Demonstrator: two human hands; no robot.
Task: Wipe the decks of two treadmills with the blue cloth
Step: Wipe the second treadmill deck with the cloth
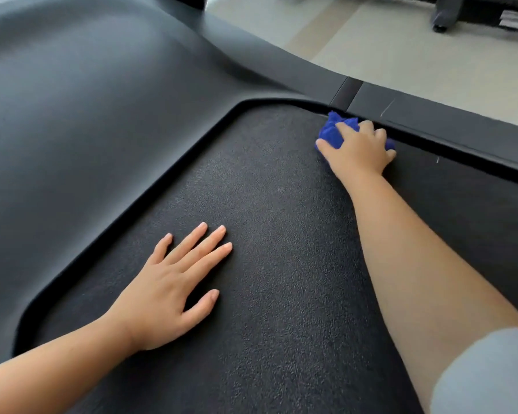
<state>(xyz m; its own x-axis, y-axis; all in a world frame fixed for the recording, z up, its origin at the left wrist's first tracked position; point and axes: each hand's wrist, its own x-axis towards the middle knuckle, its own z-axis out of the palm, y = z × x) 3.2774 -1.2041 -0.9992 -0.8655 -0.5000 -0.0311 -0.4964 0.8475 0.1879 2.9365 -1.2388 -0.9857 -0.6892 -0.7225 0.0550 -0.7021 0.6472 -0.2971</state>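
A black textured treadmill belt [275,234] fills the middle of the head view. My right hand [361,147] grips a bunched blue cloth [332,131] and presses it on the belt at its far right edge, against the side rail [431,115]. Much of the cloth is hidden under that hand. My left hand [174,282] lies flat on the belt with fingers straight and spread, holding nothing.
A smooth dark grey motor cover [87,94] curves around the belt's front end at the left. Beyond the side rail lies a pale floor [386,46]. The black base of another machine [485,13] stands at the top right.
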